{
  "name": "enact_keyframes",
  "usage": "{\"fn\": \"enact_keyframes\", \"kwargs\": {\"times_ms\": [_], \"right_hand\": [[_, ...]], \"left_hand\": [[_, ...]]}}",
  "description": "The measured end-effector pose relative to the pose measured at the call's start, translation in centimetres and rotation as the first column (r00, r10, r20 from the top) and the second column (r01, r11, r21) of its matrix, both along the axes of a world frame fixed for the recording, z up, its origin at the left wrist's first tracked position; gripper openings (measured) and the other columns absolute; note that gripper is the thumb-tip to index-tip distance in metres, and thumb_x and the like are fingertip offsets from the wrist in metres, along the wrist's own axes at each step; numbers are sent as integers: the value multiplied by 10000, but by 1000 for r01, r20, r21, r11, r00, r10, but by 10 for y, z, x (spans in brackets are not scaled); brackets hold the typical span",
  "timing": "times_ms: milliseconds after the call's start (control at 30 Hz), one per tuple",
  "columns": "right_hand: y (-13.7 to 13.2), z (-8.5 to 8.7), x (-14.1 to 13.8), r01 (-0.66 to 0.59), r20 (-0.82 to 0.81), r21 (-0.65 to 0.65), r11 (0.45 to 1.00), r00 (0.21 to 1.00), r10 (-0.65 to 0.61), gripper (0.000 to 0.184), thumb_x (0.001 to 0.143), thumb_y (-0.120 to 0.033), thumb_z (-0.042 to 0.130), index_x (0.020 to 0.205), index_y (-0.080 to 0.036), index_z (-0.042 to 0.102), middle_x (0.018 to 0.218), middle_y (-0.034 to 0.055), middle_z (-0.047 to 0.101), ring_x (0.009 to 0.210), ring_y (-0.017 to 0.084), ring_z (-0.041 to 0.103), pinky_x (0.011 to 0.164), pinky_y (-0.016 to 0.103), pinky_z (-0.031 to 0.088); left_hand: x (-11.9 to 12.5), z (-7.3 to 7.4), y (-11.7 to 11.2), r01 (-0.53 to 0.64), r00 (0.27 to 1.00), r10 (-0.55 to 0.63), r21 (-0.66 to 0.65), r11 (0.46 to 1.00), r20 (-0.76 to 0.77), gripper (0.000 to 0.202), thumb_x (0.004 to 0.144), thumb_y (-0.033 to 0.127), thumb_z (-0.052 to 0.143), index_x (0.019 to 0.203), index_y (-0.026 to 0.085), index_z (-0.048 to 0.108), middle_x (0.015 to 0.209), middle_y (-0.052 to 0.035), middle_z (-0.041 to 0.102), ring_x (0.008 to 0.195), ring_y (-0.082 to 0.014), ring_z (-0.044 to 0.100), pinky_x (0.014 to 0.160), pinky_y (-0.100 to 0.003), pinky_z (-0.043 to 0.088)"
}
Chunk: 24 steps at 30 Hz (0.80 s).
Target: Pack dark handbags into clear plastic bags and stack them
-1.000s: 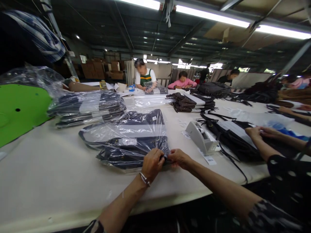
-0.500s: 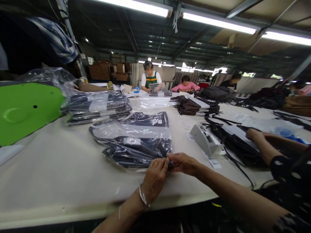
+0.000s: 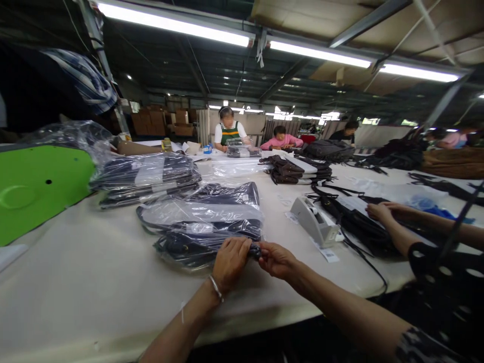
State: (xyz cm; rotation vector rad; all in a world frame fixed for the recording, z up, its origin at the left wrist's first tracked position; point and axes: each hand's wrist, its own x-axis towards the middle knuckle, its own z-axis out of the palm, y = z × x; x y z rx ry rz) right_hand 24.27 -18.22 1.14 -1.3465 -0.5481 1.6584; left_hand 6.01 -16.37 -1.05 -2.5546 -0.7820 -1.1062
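Observation:
In front of me a dark bag in a clear plastic sleeve lies flat on the table, with a pale band across it and a small white label. My left hand, a silver bangle at its wrist, is closed on the near right corner of the wrapped bag. Fingers of my right hand pinch the end of that same corner, where a dark gathered bit shows between the two hands. What lies under my left fingers is hidden.
A grey tape dispenser stands right of the bag. Behind it sit stacked wrapped bags and dark brown bags. A green board is at left. A co-worker's hands touch a black bag at right.
My hands have shifted slightly left, and more of the dark gathered corner shows between them. The co-worker's second hand has come into view at the black bag. The camera view has tilted up slightly.

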Motion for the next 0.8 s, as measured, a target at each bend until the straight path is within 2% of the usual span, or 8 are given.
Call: {"fn": "enact_keyframes", "kwargs": {"times_ms": [167, 300, 433, 500, 567, 633, 733, 800], "right_hand": [[-10, -12, -6, 11, -117, -98, 995, 993, -23, 142, 891, -176, 555, 756, -140, 582, 574, -13, 580, 465, 54, 534, 463, 109, 464], [-14, -15, 4, -49, -123, -92, 995, 992, 37, 108, 795, -193, 677, 776, -108, 612, 609, 24, 630, 504, 111, 607, 491, 189, 520], [-13, 7, 53, -278, 169, 16, 961, 948, 271, 348, 739, -388, 759, 908, -112, 633, 785, 98, 709, 625, 228, 702, 496, 316, 566], [-12, 30, 96, -155, 454, 102, 983, 886, 92, 348, 747, -422, 747, 912, -134, 640, 820, 92, 713, 620, 204, 693, 487, 294, 552], [-11, 53, 147, 69, 666, 256, 964, 710, -228, 257, 795, -390, 696, 880, -152, 647, 815, 74, 712, 619, 163, 670, 501, 243, 524], [-9, 71, 195, 184, 728, 345, 920, 566, -387, 181, 846, -344, 627, 875, -165, 641, 787, 49, 700, 659, 141, 651, 538, 203, 483], [-4, 78, 247, 250, 782, 359, 899, 445, -436, 159, 835, -295, 619, 747, -163, 635, 591, 2, 613, 606, 127, 588, 530, 194, 387], [2, 70, 261, 243, 806, 320, 916, 439, -398, 219, 807, -298, 644, 646, -151, 625, 512, -7, 561, 540, 120, 536, 517, 213, 346]], "left_hand": [[-3, -14, 4, 90, 995, -89, 43, 995, -38, 313, 966, 125, 406, 1236, 132, 563, 1104, -110, 722, 1032, -201, 674, 905, -338, 540], [-6, -24, 4, 82, 993, -75, 83, 993, -88, 393, 934, 63, 376, 1275, 132, 557, 1133, -109, 723, 1032, -192, 685, 892, -310, 554], [-7, -25, 9, 93, 991, -83, 107, 990, -102, 452, 899, 32, 360, 1289, 142, 559, 1150, -98, 724, 1022, -181, 694, 866, -288, 570], [-6, -24, 12, 98, 992, -88, 113, 989, -94, 474, 881, 24, 361, 1292, 149, 561, 1148, -92, 726, 1013, -178, 698, 861, -285, 574], [-2, -23, 13, 100, 993, -91, 118, 988, -79, 505, 862, 17, 366, 1307, 164, 555, 1146, -85, 727, 1011, -176, 698, 857, -282, 576], [4, -24, 13, 88, 995, -81, 126, 988, -59, 553, 840, 3, 366, 1337, 177, 533, 1157, -80, 724, 1018, -174, 695, 857, -278, 574], [14, -25, 13, 58, 998, -56, 118, 991, -18, 618, 806, -17, 359, 1379, 177, 483, 1172, -73, 720, 1019, -168, 696, 865, -268, 569], [20, -27, 13, 35, 999, -38, 101, 994, 25, 586, 805, -7, 365, 1352, 163, 486, 1114, -71, 739, 959, -165, 711, 844, -263, 575]]}}
